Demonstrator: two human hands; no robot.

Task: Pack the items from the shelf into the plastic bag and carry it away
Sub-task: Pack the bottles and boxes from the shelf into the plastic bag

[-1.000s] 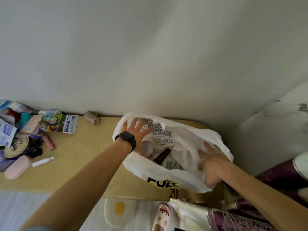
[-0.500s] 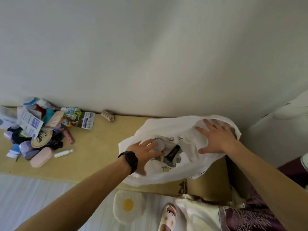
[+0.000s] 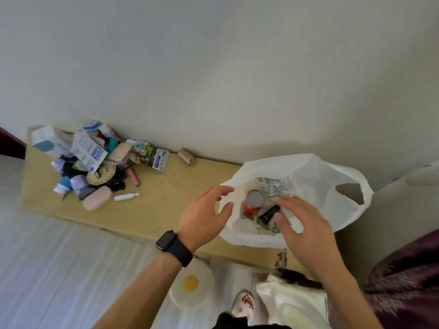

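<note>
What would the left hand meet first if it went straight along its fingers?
The left hand would probably meet the rim of the plastic bag first, then the grey-lidded jar inside; depth is unclear.

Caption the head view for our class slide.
Left hand and right hand hover open over the plastic bag on the shelf; unpacked items lie heaped.

No legible text. Plastic bag (image 3: 320, 184): grey print on inner wall, prob. digits, too blurred to read. Round tin (image 3: 101, 175): dark logo, unreadable. Leaflet (image 3: 88, 153) w/ blue label block, print too small. Colourful box (image 3: 147, 156): blue-white label strip, illegible.
</note>
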